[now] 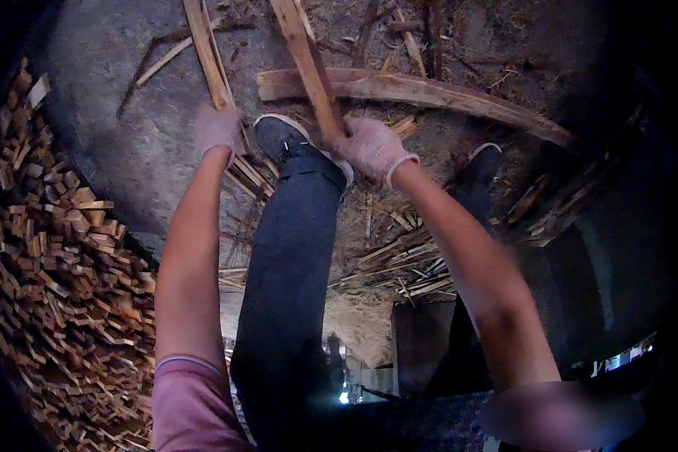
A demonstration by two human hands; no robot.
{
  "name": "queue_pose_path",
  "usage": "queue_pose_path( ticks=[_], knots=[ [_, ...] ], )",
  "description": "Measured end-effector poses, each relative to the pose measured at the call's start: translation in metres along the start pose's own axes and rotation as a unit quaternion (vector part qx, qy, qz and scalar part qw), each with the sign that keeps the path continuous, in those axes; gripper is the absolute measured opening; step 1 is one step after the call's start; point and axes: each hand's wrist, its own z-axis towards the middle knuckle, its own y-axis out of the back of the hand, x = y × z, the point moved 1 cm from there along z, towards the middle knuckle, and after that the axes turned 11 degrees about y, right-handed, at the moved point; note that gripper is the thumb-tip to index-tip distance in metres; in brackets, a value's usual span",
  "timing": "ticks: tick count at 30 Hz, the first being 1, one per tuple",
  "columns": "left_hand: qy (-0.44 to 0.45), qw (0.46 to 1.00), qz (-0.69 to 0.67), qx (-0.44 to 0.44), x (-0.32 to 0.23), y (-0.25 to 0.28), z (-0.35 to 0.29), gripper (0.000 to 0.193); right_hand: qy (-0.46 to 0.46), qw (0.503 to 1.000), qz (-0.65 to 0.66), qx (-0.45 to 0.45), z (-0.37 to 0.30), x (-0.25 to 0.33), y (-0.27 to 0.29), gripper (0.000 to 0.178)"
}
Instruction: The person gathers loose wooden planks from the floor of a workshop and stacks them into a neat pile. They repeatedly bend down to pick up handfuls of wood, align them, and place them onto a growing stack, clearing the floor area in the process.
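Both of my hands wear pale knitted work gloves. My left hand [218,129] is closed round the lower end of a long, narrow wood strip [208,54], whose far end runs out past the top edge. In my right hand [372,148] is the near end of a wider wooden slat [306,62], slanting up and to the left out of view. The slat passes over a thick curved plank [422,92] on the ground. My left shoe [281,138] stands between the two hands. The fingertips of both hands are partly hidden.
A tall stack of cut wood pieces [68,301] fills the left side. Thin wood strips [414,260] lie scattered beneath and behind my legs. Splinters and sticks [410,45] litter the ground at the top. My other shoe [485,162] stands at the right, near dark timber [557,203].
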Motion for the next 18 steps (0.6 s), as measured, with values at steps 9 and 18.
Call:
queue_pose_path(
  ticks=[9, 18],
  knots=[
    [-0.028, 0.869, -0.397, 0.295, -0.007, 0.116, -0.212, 0.045, 0.055, 0.979, 0.186, -0.061, -0.185, 0.12, 0.022, 0.057],
    [0.03, 0.802, -0.411, 0.433, -0.043, 0.212, -0.479, 0.042, 0.05, 0.94, 0.311, -0.131, -0.422, 0.179, 0.047, 0.073]
  ],
)
